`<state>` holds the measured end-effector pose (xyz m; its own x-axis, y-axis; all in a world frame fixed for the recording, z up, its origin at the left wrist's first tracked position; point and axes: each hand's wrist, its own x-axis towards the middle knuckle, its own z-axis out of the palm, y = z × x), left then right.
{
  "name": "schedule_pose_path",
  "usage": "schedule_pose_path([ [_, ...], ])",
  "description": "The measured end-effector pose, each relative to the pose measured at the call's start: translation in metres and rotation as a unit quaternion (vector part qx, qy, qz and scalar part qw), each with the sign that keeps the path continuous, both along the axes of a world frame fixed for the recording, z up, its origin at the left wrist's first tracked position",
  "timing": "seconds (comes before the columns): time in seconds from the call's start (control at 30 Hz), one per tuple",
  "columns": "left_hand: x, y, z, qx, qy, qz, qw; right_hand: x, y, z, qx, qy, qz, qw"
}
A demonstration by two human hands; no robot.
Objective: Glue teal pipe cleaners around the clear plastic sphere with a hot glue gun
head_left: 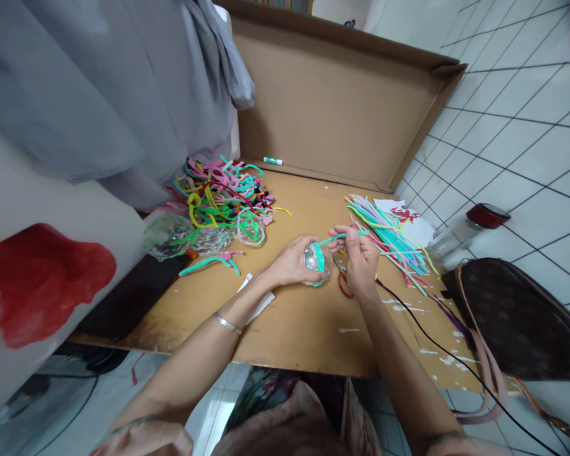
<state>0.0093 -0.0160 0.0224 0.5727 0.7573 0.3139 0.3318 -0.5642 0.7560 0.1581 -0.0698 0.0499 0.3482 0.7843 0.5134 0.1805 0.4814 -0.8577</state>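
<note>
Currently, the left hand (292,259) is closed around one clear ball (317,263), holding it just above the cardboard sheet (308,323) near its middle. One teal pipe cleaner (346,236) runs over the ball, and its free end is pinched between the fingers of the right hand (361,256), just beside the ball. One silver bracelet (227,323) sits on the left wrist.

Legible writing: the white paper (411,218) carries a red print and the brown bag (517,316) a repeated pattern; both are too blurred to read. The small white stick (272,161) with a green end shows no readable label.

Item count:
- Three further clear balls (211,239) lie left of the hands, touching the tangled pile of pipe cleaners (223,190).
- One straight bundle of pipe cleaners (392,237) lies just right of the right hand.
- One loose teal strand (208,263) lies in front of the three balls.
- One pair of red-handled scissors (344,286) lies under the right hand.
- One jar with a red lid (487,215) lies on its side on the tiled floor (527,126), beside the bag.
- One black cable (432,342) crosses the sheet at the right.
</note>
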Motion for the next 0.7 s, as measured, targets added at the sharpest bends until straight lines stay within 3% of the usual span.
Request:
schedule_pose_path([
  [0.27, -0.001, -0.001, 0.000, 0.001, -0.008, -0.012, 1.000, -0.002, -0.005, 0.003, 0.028, -0.146, -0.057, 0.987],
  [0.5, 0.000, -0.001, -0.001, 0.012, -0.011, -0.018, 1.000, 0.003, 0.003, 0.009, 0.101, -0.331, -0.132, 0.929],
  [0.57, -0.001, -0.002, 0.000, 0.011, -0.013, -0.020, 1.000, 0.003, 0.004, 0.012, 0.106, -0.351, -0.121, 0.923],
  [0.7, -0.003, -0.003, 0.003, -0.016, -0.012, -0.014, 1.000, 0.002, -0.004, 0.020, 0.069, -0.299, -0.051, 0.950],
])
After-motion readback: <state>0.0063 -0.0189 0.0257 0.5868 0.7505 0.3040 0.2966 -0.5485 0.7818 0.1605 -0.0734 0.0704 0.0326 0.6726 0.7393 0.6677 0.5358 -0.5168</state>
